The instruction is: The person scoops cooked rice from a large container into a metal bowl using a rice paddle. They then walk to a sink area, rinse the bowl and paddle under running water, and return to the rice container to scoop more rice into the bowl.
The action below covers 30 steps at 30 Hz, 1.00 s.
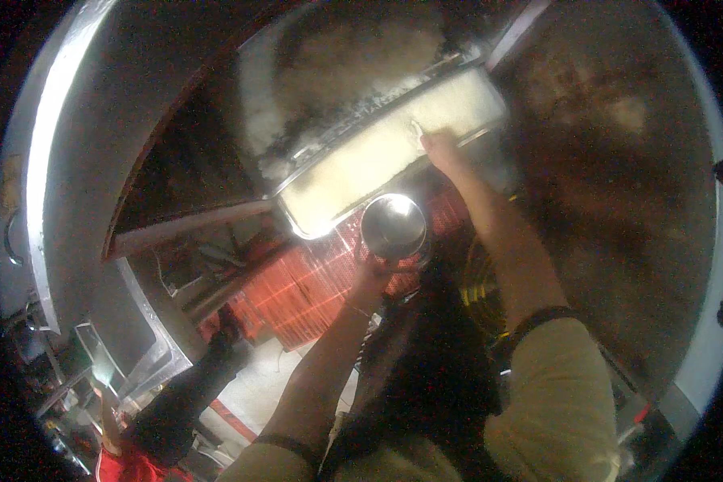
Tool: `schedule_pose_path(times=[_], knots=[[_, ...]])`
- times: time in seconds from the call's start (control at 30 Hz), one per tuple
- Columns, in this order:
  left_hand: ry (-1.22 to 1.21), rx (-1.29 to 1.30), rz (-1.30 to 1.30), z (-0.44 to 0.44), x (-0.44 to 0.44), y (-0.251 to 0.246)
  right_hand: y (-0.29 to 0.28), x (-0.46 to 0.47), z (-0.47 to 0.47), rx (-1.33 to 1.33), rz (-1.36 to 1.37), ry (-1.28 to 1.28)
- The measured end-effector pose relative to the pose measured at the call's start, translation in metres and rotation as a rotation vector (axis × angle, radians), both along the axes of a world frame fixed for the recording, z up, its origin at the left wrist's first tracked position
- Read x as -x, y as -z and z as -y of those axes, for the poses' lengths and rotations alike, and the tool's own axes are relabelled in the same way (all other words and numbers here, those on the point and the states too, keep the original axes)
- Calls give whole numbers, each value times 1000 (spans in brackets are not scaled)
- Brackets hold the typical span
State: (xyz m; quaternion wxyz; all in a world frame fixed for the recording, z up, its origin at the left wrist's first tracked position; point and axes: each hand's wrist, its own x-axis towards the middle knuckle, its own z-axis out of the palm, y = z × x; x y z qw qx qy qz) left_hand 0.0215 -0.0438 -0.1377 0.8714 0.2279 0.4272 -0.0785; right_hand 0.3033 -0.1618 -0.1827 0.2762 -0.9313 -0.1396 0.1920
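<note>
Before me stands a long metal trough (pixel 391 144) filled with a pale, cream-coloured material; whether it is liquid or powder cannot be told. At its near edge, my right hand (pixel 440 149) grips a small whitish object (pixel 417 132), perhaps a tool's handle, whose far end is unclear against the pale contents. A round metal pot (pixel 393 226) sits below the trough's near rim. Around the pot's lower side is my left hand (pixel 375 268), holding it; the fingers are partly hidden. The inside of the pot looks grey and shiny.
Red perforated mat (pixel 295 289) covers the floor under the trough. At the lower left is another person in a red top (pixel 135 461) and dark trousers, with an arm over a metal-edged surface. Yellow coiled bands (pixel 475 289) lie beside my right forearm. A large curved metal edge (pixel 54 150) runs along the left.
</note>
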Motion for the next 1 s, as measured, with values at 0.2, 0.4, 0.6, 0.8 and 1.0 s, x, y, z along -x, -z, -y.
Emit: schedule_pose_path(times=[0.2, 0.4, 0.6, 0.8, 1.0], knots=[[381, -518, 194, -8, 0, 17, 1, 2, -4, -295, -189, 121], [14, -79, -62, 1, -22, -25, 12, 11, 4, -510, -54, 115], [-8, 10, 96, 2, -13, -9, 2, 6, 7, -549, -427, 201], [706, -599, 194, -7, -2, 9, 8, 2, 7, -594, -581, 219], [522, -570, 239, 3, -24, 6, -12, 9, 17, -545, -366, 70]])
